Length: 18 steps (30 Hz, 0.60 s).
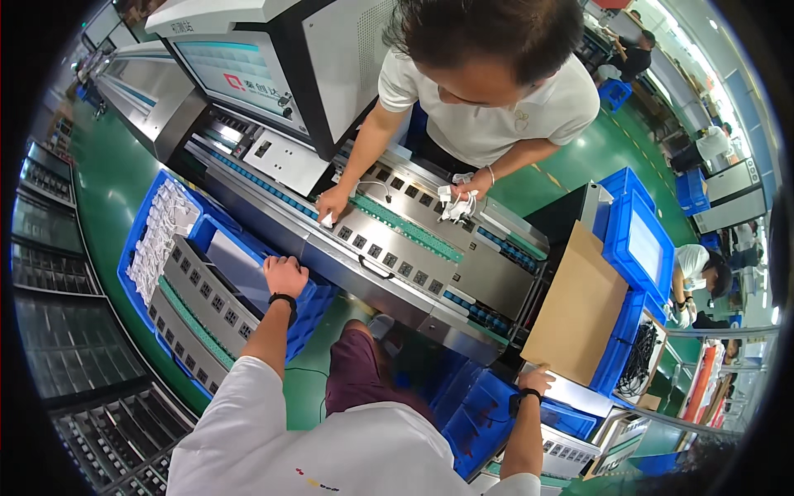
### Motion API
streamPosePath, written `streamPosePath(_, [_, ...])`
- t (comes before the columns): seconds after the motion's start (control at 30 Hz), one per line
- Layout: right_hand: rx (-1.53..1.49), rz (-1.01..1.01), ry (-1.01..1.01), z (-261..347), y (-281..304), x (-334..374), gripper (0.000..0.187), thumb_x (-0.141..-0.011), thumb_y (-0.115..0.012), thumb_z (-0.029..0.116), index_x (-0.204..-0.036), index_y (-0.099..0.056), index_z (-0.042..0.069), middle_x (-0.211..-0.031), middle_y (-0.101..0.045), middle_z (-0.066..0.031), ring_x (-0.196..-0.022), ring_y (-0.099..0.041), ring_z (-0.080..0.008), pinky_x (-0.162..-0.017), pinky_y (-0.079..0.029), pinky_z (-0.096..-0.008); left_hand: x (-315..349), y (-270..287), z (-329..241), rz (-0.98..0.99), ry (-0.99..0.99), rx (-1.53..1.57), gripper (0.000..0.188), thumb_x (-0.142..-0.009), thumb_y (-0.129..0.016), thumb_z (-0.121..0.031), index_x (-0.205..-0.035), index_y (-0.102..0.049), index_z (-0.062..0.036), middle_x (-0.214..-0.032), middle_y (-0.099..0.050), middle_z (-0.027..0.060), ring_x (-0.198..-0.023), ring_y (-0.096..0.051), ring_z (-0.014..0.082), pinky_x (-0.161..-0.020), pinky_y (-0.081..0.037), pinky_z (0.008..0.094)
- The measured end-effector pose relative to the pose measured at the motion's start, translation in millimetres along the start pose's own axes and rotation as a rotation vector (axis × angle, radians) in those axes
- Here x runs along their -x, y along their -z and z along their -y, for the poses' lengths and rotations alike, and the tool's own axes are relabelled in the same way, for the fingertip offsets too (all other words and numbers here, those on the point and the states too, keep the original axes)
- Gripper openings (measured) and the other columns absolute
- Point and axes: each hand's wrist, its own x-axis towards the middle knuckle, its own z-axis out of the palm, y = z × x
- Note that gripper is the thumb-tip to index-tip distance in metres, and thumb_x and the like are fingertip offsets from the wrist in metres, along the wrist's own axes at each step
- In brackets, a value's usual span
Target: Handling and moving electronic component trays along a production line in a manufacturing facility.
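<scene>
My left hand, its fingers curled, is at the rim of a blue crate. What it grips, if anything, is hidden. Beside it in the crate lies a socket-faced tray with a green strip down the middle. At the right, my right hand has its fingers bent over the lower corner of a brown cardboard sheet. Ahead, a long metal fixture plate with rows of sockets sits on the conveyor. A co-worker's hand presses a white plug at its near row; the other holds several white chargers.
White cabled chargers fill a blue crate at the left. A machine with a screen stands over the conveyor's far left. Blue bins and a coil of black cables are at the right. Metal racks line the left side.
</scene>
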Motion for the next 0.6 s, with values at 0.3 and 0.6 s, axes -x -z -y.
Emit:
streamPosePath(0.3, [-0.061,0.016,-0.015,1.1,5.7,3.4,0.109,-0.082,-0.077,0.048,-0.157,-0.015,0.001,-0.149,-0.023,-0.049,-0.131,-0.044,-0.0603,-0.107,-0.044,-0.0554,7.2,-13.0,3.3,-0.45,0.257,0.095,0.057,-0.076,-0.07,-0.021,-0.129,-0.056,-0.0055,-0.112,-0.065,0.0179,-0.122,-0.051,0.0384,-0.111,-0.036,0.0507])
streamPosePath(0.6, [-0.039,-0.038,0.02,-4.7,-1.0,2.1,0.107,-0.081,-0.082,0.041,-0.158,-0.017,0.007,-0.153,-0.022,-0.045,-0.134,-0.041,-0.0615,-0.105,-0.048,-0.0555,0.3,13.8,-2.6,0.198,1.046,0.38,0.056,-0.085,-0.064,-0.035,-0.125,-0.055,0.0033,-0.119,-0.067,0.0278,-0.117,-0.062,0.0438,-0.103,-0.047,0.0525])
